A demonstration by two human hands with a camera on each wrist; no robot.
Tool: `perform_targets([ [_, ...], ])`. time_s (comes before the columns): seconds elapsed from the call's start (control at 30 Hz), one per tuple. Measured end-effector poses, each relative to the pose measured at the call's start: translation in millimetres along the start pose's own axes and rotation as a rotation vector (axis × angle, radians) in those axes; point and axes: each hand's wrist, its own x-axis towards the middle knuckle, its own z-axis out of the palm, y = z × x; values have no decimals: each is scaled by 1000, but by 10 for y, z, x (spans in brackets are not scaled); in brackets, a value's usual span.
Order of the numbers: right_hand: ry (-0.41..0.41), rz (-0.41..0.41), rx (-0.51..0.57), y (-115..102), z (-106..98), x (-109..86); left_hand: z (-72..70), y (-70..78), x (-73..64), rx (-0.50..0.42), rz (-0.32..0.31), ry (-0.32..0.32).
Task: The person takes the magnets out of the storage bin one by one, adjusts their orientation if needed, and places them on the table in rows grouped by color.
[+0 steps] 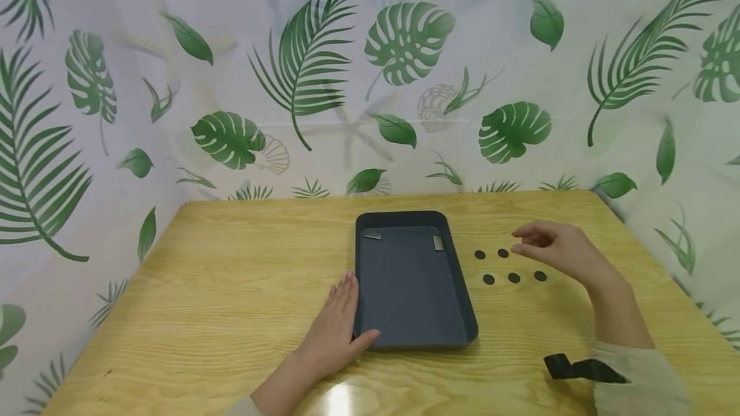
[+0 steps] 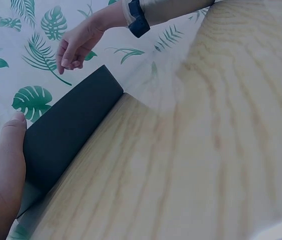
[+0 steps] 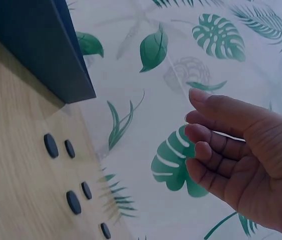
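A dark grey rectangular tray (image 1: 413,294) lies on the table, with two small shiny rectangular pieces inside: one (image 1: 372,235) in the far left corner, the other (image 1: 438,243) by the right wall. My left hand (image 1: 332,329) rests along the tray's left wall, fingers straight, thumb at the near left corner. In the left wrist view that thumb (image 2: 11,145) lies against the tray's wall (image 2: 73,130). Several small black discs, among them one disc (image 1: 514,278), lie right of the tray. Above them hovers my right hand (image 1: 557,249), fingers loosely bent, holding nothing visible (image 3: 246,155).
The wooden table (image 1: 243,275) carries all of this. A pale cloth (image 1: 324,165) printed with green leaves hangs behind and at both sides. A black strap (image 1: 584,370) sits on the right sleeve.
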Motion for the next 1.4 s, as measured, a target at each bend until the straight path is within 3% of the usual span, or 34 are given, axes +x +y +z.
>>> perform_targets([
  [0.63, -127, -75, 37, -437, 97, 436, 27, 18, -18, -2, -11, 11],
  [0.87, -137, -135, 154, -564, 177, 599, 21, -5, 4, 31, 13, 37],
  [1.2, -179, -165, 188, -673, 375, 864, 16, -1, 9, 17, -2, 4],
  [1.4, -173, -209, 286, -750, 491, 1028, 8, 8, 8, 7, -6, 3],
])
